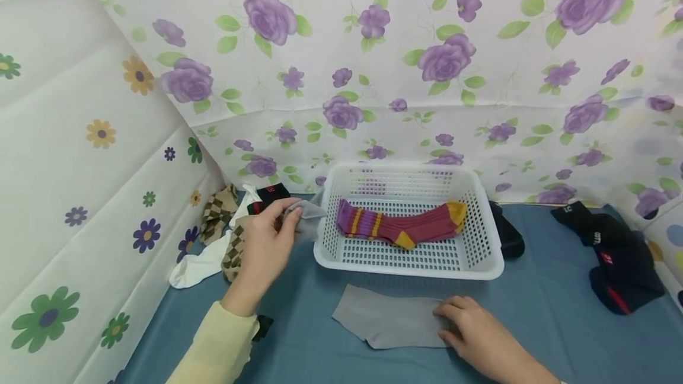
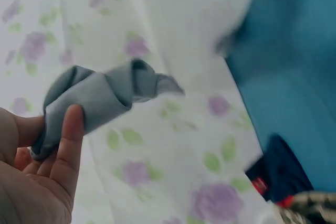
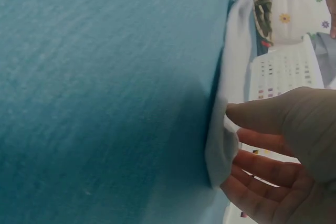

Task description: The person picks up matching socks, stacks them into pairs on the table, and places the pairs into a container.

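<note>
The left hand (image 1: 267, 248) has its fingers clamped on a crumpled gray sock (image 1: 311, 213), held up at the left end of the white basket (image 1: 491, 236), where purple-and-maroon socks (image 1: 400, 227) lie. On the near side, the right hand (image 1: 477, 333) touches the right end of a flat gray sock (image 1: 392, 319) on the blue table (image 1: 299, 330); whether its fingers grip I cannot tell.

Left hand (image 1: 269, 233): raised, thumb and fingers drawn together in a pinch; arm slanting up from the lower edge, pale yellow sleeve (image 1: 216, 345) ending short of the bare wrist (image 1: 242, 301). Right hand (image 1: 472, 330): lower, fingers bent, pointing leftward, thumb apart; fingertip pressure cannot be confirmed.
</note>
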Tool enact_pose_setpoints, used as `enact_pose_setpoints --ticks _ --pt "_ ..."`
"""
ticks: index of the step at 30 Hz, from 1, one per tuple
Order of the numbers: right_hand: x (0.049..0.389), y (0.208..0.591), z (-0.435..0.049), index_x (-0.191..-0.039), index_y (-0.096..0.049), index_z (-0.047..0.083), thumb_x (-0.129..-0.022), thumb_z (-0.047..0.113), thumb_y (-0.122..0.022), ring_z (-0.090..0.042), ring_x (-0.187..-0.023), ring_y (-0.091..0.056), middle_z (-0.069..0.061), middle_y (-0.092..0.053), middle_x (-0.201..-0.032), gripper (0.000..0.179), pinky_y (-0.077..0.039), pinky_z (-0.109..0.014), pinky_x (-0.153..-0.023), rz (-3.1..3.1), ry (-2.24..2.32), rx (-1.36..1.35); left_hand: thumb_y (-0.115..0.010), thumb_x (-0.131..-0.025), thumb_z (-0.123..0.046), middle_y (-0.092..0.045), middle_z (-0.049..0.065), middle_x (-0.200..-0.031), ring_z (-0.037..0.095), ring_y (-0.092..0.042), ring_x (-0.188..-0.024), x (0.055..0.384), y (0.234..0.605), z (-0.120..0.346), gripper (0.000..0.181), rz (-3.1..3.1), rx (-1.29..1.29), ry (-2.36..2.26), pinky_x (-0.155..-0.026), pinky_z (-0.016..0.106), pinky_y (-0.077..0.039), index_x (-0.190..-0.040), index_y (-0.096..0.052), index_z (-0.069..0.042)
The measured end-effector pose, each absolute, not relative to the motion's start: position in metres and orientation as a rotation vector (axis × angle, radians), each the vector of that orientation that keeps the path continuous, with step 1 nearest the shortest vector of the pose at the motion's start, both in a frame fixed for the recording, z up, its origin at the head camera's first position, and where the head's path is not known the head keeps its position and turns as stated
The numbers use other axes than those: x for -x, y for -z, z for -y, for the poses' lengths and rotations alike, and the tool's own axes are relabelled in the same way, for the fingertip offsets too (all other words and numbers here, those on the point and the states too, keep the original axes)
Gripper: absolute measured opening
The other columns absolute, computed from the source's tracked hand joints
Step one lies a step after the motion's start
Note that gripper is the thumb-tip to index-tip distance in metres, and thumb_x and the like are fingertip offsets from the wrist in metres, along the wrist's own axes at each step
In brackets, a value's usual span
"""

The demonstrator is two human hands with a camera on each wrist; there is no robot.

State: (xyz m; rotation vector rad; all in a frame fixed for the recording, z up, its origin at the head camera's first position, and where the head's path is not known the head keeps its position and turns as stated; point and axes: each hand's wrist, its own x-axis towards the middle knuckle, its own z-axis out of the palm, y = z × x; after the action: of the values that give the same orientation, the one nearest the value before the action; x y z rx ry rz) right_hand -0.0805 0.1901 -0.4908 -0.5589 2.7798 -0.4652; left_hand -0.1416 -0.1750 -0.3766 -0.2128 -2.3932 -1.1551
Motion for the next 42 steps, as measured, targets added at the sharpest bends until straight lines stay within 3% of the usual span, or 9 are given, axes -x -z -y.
enact_pose_setpoints --ticks 9,15,20,24,29,32,37,39,42 --pt "0.078 0.472 -0.183 -0.108 -0.064 0.031 -0.081 0.036 -0.072 -0.001 -0.096 -0.058 0.018 -0.061 -0.102 0.029 -0.052 -0.026 -0.078 -2.885 0.631 0.673 -0.061 -0.091 -0.016 -0.066 -0.002 -0.072 -0.003 -0.055 -0.054 0.103 0.397 0.106 0.018 2.178 0.551 1.209 -0.047 0.009 -0.043 -0.107 -0.068 -0.013" --pt "0.075 0.449 -0.164 -0.141 -0.038 0.032 -0.081 0.044 -0.070 -0.002 -0.106 -0.056 0.015 -0.052 -0.126 0.069 -0.054 -0.023 -0.077 -3.006 0.959 0.850 -0.061 -0.091 -0.014 -0.069 -0.004 -0.088 -0.007 -0.059 -0.071 0.084 0.412 0.072 0.021 2.196 0.787 1.169 -0.059 0.004 -0.045 -0.112 -0.066 -0.013" --pt "0.071 0.439 -0.156 -0.142 -0.037 0.027 -0.079 0.048 -0.070 -0.004 -0.110 -0.054 0.011 -0.049 -0.132 0.074 -0.054 -0.025 -0.078 -2.945 1.122 0.924 -0.056 -0.094 -0.017 -0.068 -0.004 -0.104 -0.005 -0.062 -0.087 0.073 0.421 0.057 0.024 2.291 1.018 1.217 -0.073 0.006 -0.047 -0.117 -0.062 -0.015" --pt "0.070 0.438 -0.154 -0.139 -0.040 0.025 -0.081 0.041 -0.071 -0.004 -0.113 -0.054 0.010 -0.050 -0.131 0.068 -0.051 -0.023 -0.084 -2.896 1.177 0.965 -0.046 -0.099 -0.024 -0.057 -0.008 -0.126 -0.002 -0.055 -0.112 0.069 0.425 0.052 0.032 2.457 1.208 1.275 -0.090 0.013 -0.045 -0.132 -0.049 -0.023" --pt "0.076 0.439 -0.156 -0.131 -0.050 0.021 -0.080 0.010 -0.074 -0.005 -0.104 -0.059 0.007 -0.058 -0.121 0.058 -0.050 -0.014 -0.080 -2.918 1.282 1.089 -0.038 -0.102 -0.028 -0.049 -0.011 -0.136 0.000 -0.048 -0.123 0.069 0.424 0.053 0.038 2.553 1.311 1.274 -0.097 0.017 -0.043 -0.140 -0.038 -0.026" --pt "0.079 0.439 -0.158 -0.129 -0.054 0.020 -0.079 -0.002 -0.070 -0.004 -0.097 -0.061 0.006 -0.060 -0.118 0.058 -0.049 -0.010 -0.074 -2.892 1.321 1.144 -0.043 -0.100 -0.028 -0.054 -0.009 -0.131 0.001 -0.052 -0.118 0.072 0.421 0.055 0.036 2.518 1.279 1.262 -0.095 0.016 -0.044 -0.136 -0.045 -0.023" --pt "0.083 0.437 -0.159 -0.122 -0.058 0.024 -0.084 -0.002 -0.066 0.000 -0.087 -0.062 0.010 -0.062 -0.113 0.047 -0.048 -0.010 -0.066 -2.876 1.344 1.126 -0.061 -0.092 -0.022 -0.067 -0.007 -0.105 -0.001 -0.061 -0.091 0.085 0.408 0.063 0.022 2.369 1.082 1.152 -0.076 0.012 -0.048 -0.113 -0.064 -0.019" --pt "0.084 0.435 -0.160 -0.118 -0.061 0.026 -0.084 0.000 -0.066 0.000 -0.083 -0.061 0.012 -0.063 -0.111 0.043 -0.047 -0.010 -0.063 -2.876 1.344 1.096 -0.068 -0.087 -0.023 -0.063 -0.009 -0.110 -0.001 -0.057 -0.096 0.092 0.401 0.068 0.030 2.393 1.015 1.049 -0.078 0.016 -0.049 -0.116 -0.063 -0.022" --pt "0.084 0.432 -0.161 -0.115 -0.062 0.028 -0.083 -0.001 -0.067 0.000 -0.088 -0.062 0.014 -0.063 -0.110 0.043 -0.049 -0.012 -0.067 -2.872 1.312 1.088 -0.074 -0.081 -0.028 -0.045 -0.008 -0.138 0.007 -0.045 -0.122 0.101 0.393 0.073 0.056 2.535 1.024 0.847 -0.094 0.031 -0.047 -0.132 -0.050 -0.029"
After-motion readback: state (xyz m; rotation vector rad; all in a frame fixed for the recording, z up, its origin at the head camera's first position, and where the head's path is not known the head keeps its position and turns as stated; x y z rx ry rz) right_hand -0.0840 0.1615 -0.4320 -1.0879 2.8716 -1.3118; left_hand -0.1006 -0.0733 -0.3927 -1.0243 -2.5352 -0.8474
